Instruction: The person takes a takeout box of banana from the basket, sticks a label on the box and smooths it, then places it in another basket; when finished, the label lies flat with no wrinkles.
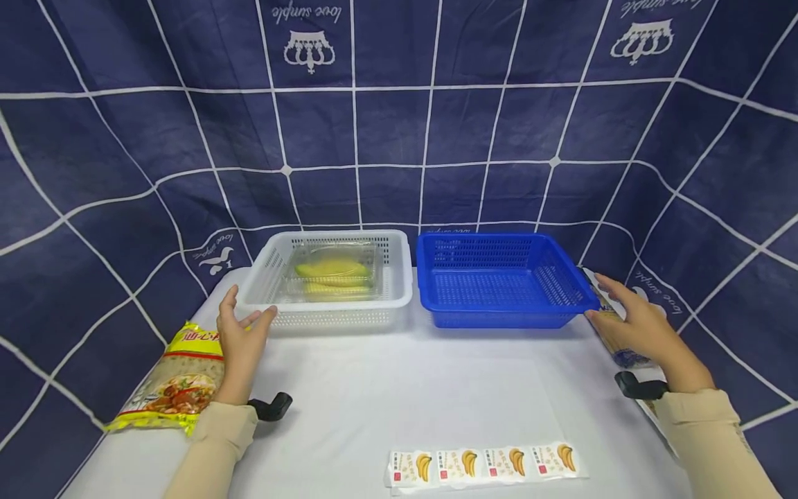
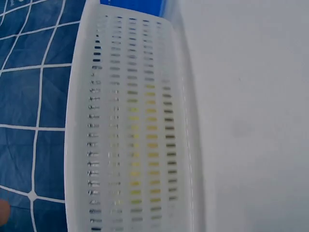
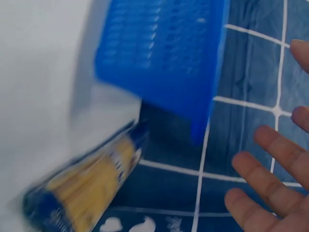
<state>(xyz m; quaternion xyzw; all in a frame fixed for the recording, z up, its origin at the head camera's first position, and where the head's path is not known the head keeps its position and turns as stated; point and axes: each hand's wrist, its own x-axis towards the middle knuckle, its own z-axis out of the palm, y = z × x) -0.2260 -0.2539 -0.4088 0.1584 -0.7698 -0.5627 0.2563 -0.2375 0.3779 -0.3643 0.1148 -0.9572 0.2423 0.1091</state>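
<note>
My left hand (image 1: 242, 343) is held with fingers spread by the front left corner of a white basket (image 1: 337, 317); whether it touches the rim I cannot tell. Inside that basket lies a clear plastic box (image 1: 368, 260) with yellow fruit (image 1: 333, 270) that looks like bananas. By the front right corner of a blue basket (image 1: 499, 320) is my right hand (image 1: 645, 333). Its fingers (image 3: 263, 179) are spread and apart from the basket in the right wrist view. Both hands hold nothing. The blue basket contains nothing visible.
A yellow-edged food bag (image 1: 177, 388) lies beyond my left wrist. Under my right hand is a pack of long yellow sticks, perhaps noodles (image 3: 91, 186). A strip of banana stickers (image 1: 486, 466) lies at the table's front. Dark blue checked cloth (image 1: 393, 132) hangs behind and at both sides.
</note>
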